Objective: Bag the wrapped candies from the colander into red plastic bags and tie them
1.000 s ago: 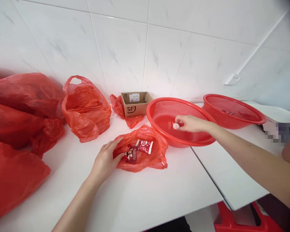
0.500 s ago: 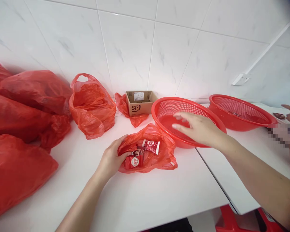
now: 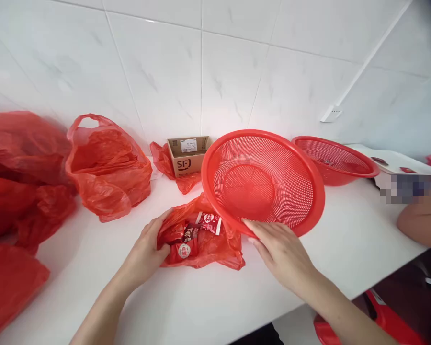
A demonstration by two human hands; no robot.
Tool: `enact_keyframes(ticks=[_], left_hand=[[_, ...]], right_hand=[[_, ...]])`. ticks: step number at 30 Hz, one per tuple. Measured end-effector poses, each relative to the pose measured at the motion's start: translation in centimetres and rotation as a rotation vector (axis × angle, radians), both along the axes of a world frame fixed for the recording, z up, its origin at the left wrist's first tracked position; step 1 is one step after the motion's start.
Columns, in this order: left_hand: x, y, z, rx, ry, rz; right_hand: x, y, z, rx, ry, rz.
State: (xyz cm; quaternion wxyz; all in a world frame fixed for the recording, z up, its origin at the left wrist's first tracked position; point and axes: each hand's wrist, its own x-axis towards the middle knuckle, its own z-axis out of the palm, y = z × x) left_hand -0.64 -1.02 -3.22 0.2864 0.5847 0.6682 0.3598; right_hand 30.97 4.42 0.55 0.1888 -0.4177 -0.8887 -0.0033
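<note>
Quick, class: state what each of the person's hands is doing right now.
Left hand: gripping the edge of the crumpled red plastic bag.
Right hand: holding the tilted round red plastic sieve basket by its rim.

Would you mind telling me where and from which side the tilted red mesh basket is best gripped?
Probably at its solid rim on the near, lower edge, coming from the front. The red mesh basket is tipped with its open side toward the camera, so that smooth rim faces the right hand, which already meets it there; the mesh wall offers less purchase.

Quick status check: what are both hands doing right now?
Left hand on small red bag. Right hand tipping red basket by its rim. Nothing blocking.
</note>
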Motion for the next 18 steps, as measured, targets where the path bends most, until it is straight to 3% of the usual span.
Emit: enact_keyframes(ticks=[4,6,8,13,16,18], left_hand=[[-1.7,0.3,0.5,-0.005,-0.330,0.033],[-2.4,0.4,0.7,0.022,-0.362,0.111],[-2.5,0.5,0.7,0.021,-0.305,0.157],[-1.8,-0.9,1.0,0.039,-0.165,0.248],[-1.7,-3.0,1.9,0.078,-0.119,0.358],[-1.9,-4.5,3.5,0.118,-0.226,0.385]], right_hand=[[0.1,3.7,0.9,0.125,0.070,-0.111],[-0.7,4.1,0.8,0.208,0.167,-0.142],[-1.7,3.0,0.2,0.214,0.286,-0.096],[-2.5,-2.1,-3.0,-0.174,0.388,-0.001],[-1.0,-2.7,-4.3,-0.550,0.494,-0.001],[0.3,-1.8,-3.7,-0.731,0.619,0.046]])
